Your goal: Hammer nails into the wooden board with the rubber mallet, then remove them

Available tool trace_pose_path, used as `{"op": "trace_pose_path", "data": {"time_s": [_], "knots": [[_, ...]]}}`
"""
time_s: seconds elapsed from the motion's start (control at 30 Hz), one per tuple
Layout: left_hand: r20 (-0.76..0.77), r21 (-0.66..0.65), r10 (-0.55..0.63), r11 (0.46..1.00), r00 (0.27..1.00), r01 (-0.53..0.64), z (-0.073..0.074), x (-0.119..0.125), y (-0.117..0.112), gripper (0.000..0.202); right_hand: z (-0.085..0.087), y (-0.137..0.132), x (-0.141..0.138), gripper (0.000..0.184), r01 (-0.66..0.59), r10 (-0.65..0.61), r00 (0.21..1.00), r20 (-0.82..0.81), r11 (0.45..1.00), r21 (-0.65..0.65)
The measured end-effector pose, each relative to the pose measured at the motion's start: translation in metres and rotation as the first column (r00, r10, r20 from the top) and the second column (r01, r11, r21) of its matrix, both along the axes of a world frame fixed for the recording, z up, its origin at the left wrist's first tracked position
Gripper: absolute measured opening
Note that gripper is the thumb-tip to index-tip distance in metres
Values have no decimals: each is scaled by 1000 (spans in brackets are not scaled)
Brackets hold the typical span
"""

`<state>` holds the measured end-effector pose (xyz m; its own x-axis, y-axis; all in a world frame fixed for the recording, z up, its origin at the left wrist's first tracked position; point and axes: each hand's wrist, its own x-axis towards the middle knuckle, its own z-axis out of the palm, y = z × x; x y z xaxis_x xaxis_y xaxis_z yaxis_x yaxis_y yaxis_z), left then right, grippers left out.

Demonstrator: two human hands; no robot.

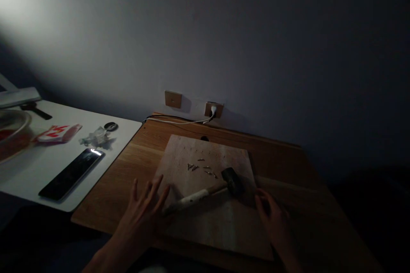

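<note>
A pale wooden board point(211, 226) lies on the brown wooden table. Across it rests a hammer with a dark head point(233, 181) and a whitish handle point(192, 199). Several small metal nails or screws point(192, 166) are scattered on the board above the hammer, and a row of small dark marks runs near its far edge. My left hand point(145, 204) is open, fingers spread, at the board's left edge beside the handle's end. At the right edge, my right hand point(272, 213) is closed with thumb and fingers pinching the board's side.
To the left, a white table point(118, 136) bears a phone point(72, 175), a red-and-white packet point(57, 133), crumpled plastic point(98, 137), a round dark item point(110, 126) and a clear bowl point(25, 119). Cables run along the wall to a socket point(214, 109). The room is dim.
</note>
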<state>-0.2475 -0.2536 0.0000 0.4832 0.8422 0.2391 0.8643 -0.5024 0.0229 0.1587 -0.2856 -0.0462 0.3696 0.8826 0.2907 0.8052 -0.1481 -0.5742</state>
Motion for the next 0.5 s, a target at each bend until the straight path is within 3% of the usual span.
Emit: {"op": "trace_pose_path", "data": {"time_s": [0.1, 0.23, 0.4, 0.5], "knots": [[-4, 42, -59, 997, 998, 59, -2, 19, 1, 50, 1, -6, 2, 46, -2, 2, 999, -33, 1000, 5], [-11, -68, -203, 977, 979, 202, -4, 43, 7, 36, 5, -6, -7, 45, 17, -14, 998, -55, 998, 53], [-3, -205, -196, 960, 981, 191, -5, 61, 14, 37, 14, 5, -18, 39, -52, 66, 991, -114, 992, 119], [74, -279, -191, 938, 979, 204, -5, 58, 14, 41, 22, 19, -20, 41, -13, 36, 977, -208, 994, 109]]}}
